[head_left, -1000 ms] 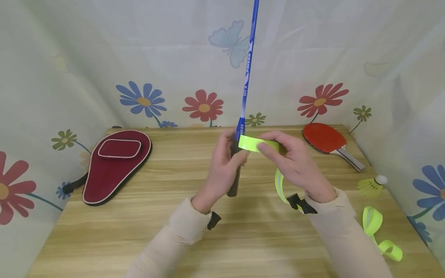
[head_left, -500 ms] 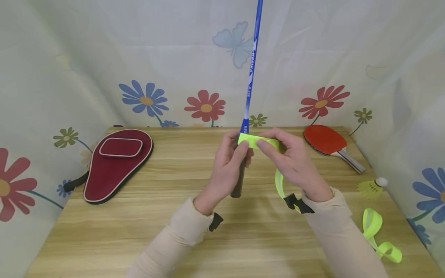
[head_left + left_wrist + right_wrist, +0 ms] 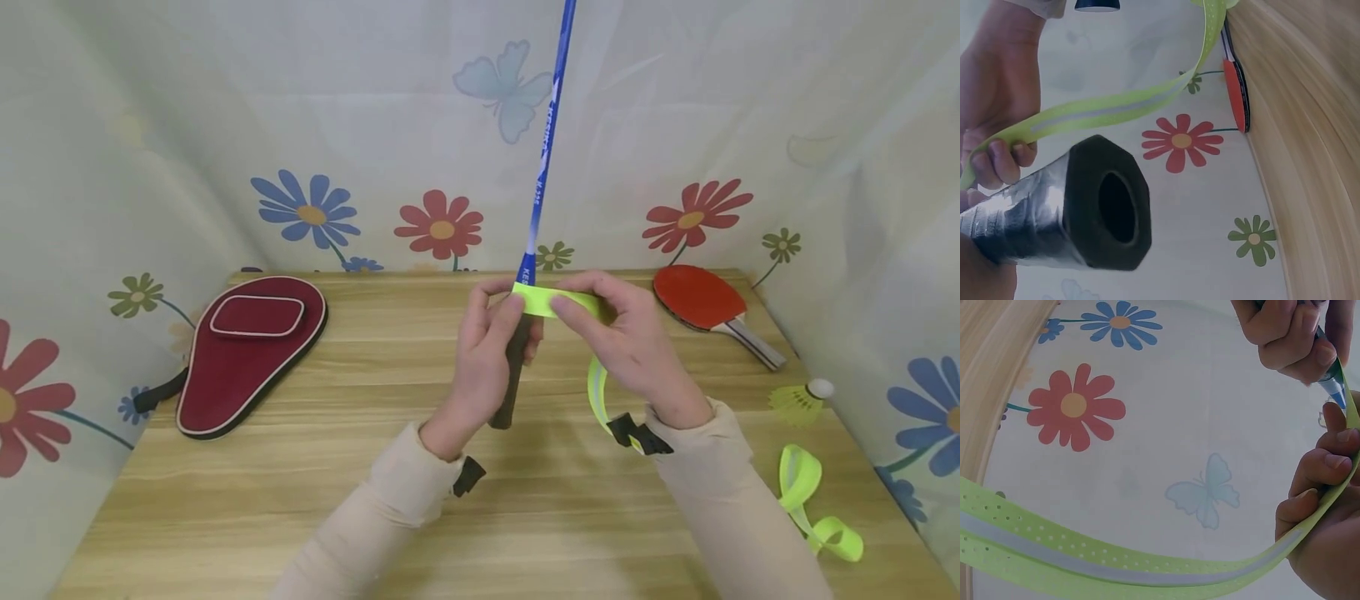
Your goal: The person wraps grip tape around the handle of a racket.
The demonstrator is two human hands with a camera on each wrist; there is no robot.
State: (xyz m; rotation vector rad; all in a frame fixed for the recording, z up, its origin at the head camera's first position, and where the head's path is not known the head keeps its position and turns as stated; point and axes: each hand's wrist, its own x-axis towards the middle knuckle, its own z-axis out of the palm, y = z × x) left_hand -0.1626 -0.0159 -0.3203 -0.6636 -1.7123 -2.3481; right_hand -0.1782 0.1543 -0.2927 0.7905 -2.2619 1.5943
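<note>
In the head view my left hand (image 3: 480,350) grips a blue badminton racket (image 3: 551,125) by its dark handle (image 3: 513,375), shaft pointing up and leaning slightly right. Its thumb presses the end of a neon yellow grip tape (image 3: 536,298) across the top of the handle, just under the blue cone. My right hand (image 3: 637,342) pinches the same tape a little to the right. The left wrist view shows the handle's butt end (image 3: 1107,206) close up. A perforated tape with a grey stripe (image 3: 1085,559) trails from the right hand. The racket head is out of frame.
A maroon paddle case (image 3: 247,375) lies at the left of the wooden table (image 3: 375,533). At right lie a red table tennis paddle (image 3: 697,298), a yellow shuttlecock (image 3: 797,404) and looped neon tape (image 3: 801,475). A flowered curtain (image 3: 337,100) surrounds the table.
My left thumb has shifted up from the handle onto the tape's end, which now lies against the handle. The racket's shaft has tipped slightly to the right. My right hand keeps its pinch.
</note>
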